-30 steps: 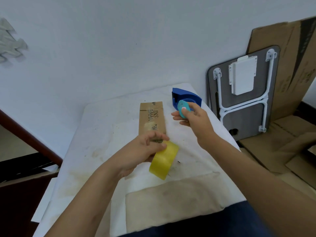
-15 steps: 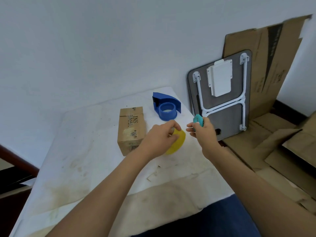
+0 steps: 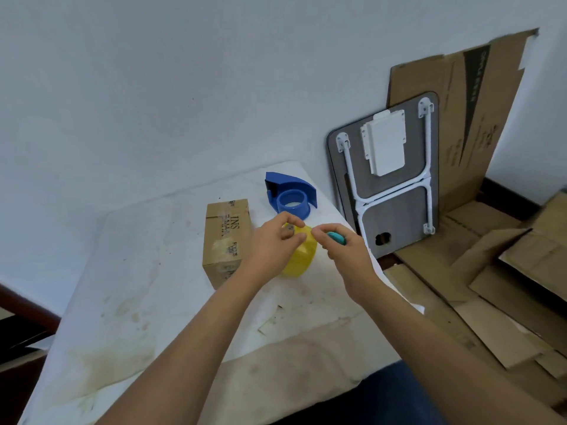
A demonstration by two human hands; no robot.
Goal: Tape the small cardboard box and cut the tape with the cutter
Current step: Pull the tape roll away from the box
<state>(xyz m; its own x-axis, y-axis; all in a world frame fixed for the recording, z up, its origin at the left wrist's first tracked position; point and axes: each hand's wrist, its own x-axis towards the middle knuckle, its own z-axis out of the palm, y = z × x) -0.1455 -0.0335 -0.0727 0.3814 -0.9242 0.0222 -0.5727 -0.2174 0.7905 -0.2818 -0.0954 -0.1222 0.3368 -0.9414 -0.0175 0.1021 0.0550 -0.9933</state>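
A small brown cardboard box (image 3: pixel 226 237) lies on the white table (image 3: pixel 138 271), printed side up. Just right of it my left hand (image 3: pixel 271 243) grips a yellow roll of tape (image 3: pixel 299 256) held above the table. My right hand (image 3: pixel 343 253) is close beside the roll, with a small teal cutter (image 3: pixel 336 238) tucked in its palm while its thumb and forefinger pinch at the roll's upper edge. I cannot tell whether a tape end is lifted.
A blue tape dispenser (image 3: pixel 290 194) stands behind the roll near the table's far right corner. A folded grey lap table (image 3: pixel 386 179) leans on the wall to the right, with flattened cardboard (image 3: pixel 491 271) on the floor. Small paper scraps (image 3: pixel 267 326) lie near the front.
My right hand has brought the teal cutter from near the blue dispenser over to the yellow roll. My left hand has carried the roll from in front of the box to its right side.
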